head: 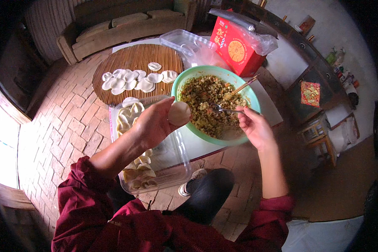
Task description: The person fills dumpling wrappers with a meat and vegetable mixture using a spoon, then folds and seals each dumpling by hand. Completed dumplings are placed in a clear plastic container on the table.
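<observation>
A round dough wrapper (179, 114) lies on the fingers of my left hand (156, 121), beside the near left rim of a green bowl (255, 98). Chopped filling (204, 91) fills much of the bowl, and a pair of chopsticks (245, 84) leans in it at the right. My right hand (255, 126) grips the handle of a metal spoon (228, 110), whose tip is in the filling. Below my left arm, a clear plastic tray (186, 167) holds several folded dumplings (141, 171); my forearm hides part of it.
More wrappers (130, 77) lie partly overlapped on a round slatted mat (113, 63). Behind the bowl stand a red box (233, 47) and a clear plastic container (189, 39). These rest on a white table (201, 141) over a brick floor (69, 116). A sofa (129, 31) stands beyond.
</observation>
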`<state>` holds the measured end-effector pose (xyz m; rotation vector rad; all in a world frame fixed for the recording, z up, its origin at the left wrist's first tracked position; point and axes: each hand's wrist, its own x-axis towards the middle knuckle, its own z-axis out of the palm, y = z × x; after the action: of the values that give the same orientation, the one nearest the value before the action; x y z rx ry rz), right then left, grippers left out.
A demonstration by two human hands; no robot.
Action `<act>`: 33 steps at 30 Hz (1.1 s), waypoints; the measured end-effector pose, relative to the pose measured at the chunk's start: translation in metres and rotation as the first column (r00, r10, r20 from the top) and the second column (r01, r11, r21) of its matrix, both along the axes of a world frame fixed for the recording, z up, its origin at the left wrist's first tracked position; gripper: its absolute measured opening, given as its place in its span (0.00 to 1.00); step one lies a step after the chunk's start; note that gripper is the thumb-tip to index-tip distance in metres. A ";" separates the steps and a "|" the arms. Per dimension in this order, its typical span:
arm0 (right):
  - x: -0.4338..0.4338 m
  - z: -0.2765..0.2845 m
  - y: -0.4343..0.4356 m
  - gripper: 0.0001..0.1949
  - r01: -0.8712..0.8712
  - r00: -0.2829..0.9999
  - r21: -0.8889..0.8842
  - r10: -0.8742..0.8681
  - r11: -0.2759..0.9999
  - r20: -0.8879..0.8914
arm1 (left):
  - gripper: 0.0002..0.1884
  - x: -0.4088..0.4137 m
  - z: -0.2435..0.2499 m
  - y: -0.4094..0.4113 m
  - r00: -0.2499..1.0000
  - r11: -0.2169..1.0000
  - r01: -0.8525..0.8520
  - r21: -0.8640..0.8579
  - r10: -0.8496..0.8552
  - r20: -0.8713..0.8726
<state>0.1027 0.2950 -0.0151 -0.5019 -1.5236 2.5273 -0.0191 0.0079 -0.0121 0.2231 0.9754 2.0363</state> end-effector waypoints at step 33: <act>0.009 0.016 -0.007 0.14 0.017 0.998 0.072 -0.012 0.997 -0.066 | 0.30 -0.001 -0.010 0.027 0.997 0.998 0.038 0.048 -0.041 0.059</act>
<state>0.1114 0.2880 0.0010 -0.4140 -1.5752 2.4426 -0.0196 0.0352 -0.0217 0.2041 0.8807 2.0198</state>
